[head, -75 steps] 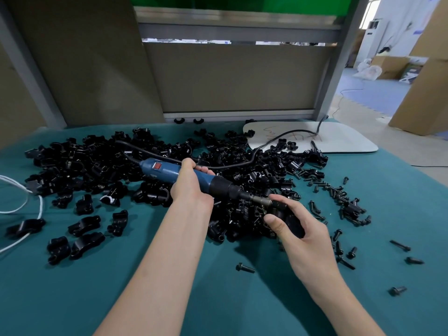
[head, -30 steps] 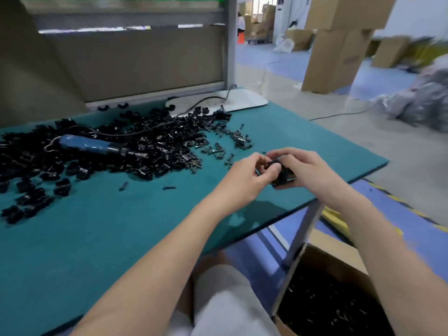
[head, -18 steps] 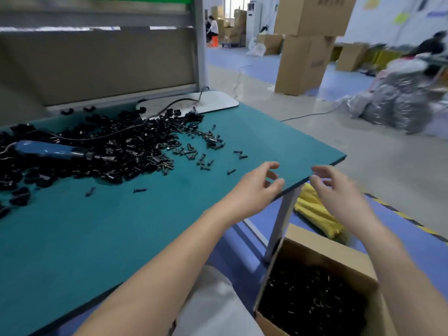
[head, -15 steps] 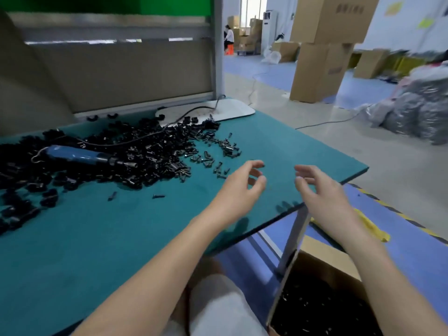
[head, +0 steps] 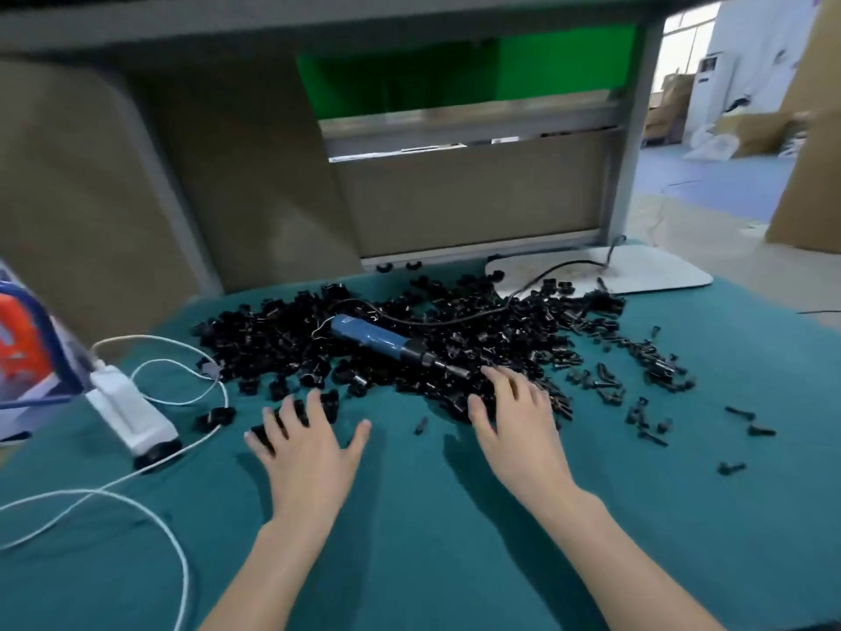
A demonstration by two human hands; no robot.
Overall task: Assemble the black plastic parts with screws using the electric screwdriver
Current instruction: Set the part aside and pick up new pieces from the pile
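- On the green table point(head: 409, 562), toward its far middle, found a wide heap of black plastic parts point(head: 282, 339).
- Saw the blue electric screwdriver point(head: 373, 341) lying flat on top of that heap, tip pointing right and near, gripped by neither hand.
- Traced its black cord point(head: 455, 317) over the heap toward the far right, onto a white board point(head: 660, 275).
- Found the left hand point(head: 309, 448) palm down, fingers straight and spread wide, holding nothing, fingertips over a few stray parts at the near left edge of the heap; could not tell whether touching them.
- Found the right hand point(head: 519, 425) palm down too, fingers spread, holding nothing, fingertips reaching onto the near edge of the heap, just near of the screwdriver's tip.
- Spotted one small dark piece point(head: 421, 425) alone on the table between the two hands, too blurred to name.
- Noted black screws point(head: 605, 384) scattered right of the heap, thinning out toward the right.
- At the left, saw a white plug block point(head: 129, 416) with a white cable point(head: 173, 384) looping around it, and beside that an orange and blue box point(head: 22, 357), only partly in view.
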